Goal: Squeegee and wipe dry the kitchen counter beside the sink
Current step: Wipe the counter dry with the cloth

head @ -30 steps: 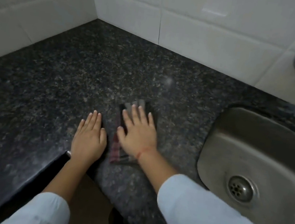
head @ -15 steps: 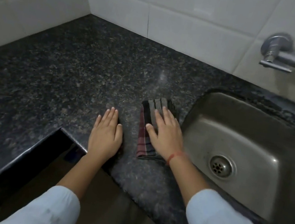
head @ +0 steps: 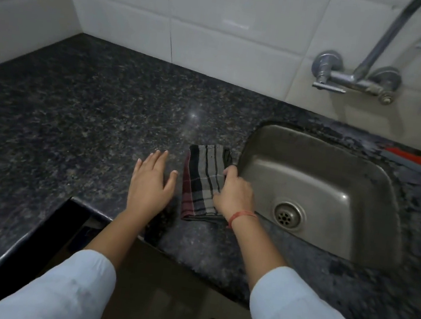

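1. Head view: the right hand (head: 235, 194) is gripping the folded checked cloth (head: 204, 183) at the counter (head: 74, 118) edge, just beside the sink (head: 379, 183), likely to gather it up.
2. The left hand (head: 152, 182) is resting spread and empty beside the cloth, apparently bracing.

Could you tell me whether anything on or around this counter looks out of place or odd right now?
Nothing looks spilled or damaged. The folded checked cloth lies at the rim of the sink, gripped along its edge by the right hand. The left hand rests flat on the counter.
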